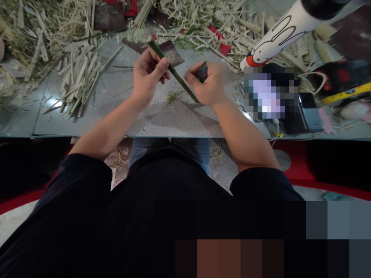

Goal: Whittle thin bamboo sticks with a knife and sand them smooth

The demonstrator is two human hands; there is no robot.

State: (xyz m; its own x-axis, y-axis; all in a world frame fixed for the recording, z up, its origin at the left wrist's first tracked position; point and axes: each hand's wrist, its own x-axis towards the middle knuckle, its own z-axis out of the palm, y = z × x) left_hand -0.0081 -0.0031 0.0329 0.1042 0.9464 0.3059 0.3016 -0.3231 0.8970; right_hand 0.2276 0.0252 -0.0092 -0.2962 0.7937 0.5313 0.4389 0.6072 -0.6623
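A grey tabletop [116,112] is stretching across the upper half of the frame, with pale strips and shavings crowding its far edge. A loose bundle of pale strips [82,73] is lying at the upper left, apart from the hands, perhaps set aside there to leave the middle free for working.

At the upper centre, a slim green stem [176,73] is slanting down to the right above the tabletop. The left hand [149,73] is gripping it near its upper end, thumb and fingers pinching it, probably to steady it while leaving the lower length exposed. The right hand [207,81] is curling its fingers around a dark pointed piece [202,71], likely a blade, beside the stem's lower part; whether it is touching the stem, I cannot tell.

Green scrapings [173,97] are lying below the stem, between the forearms. A white rabbit-printed cylinder [278,36] is leaning in at the upper right.
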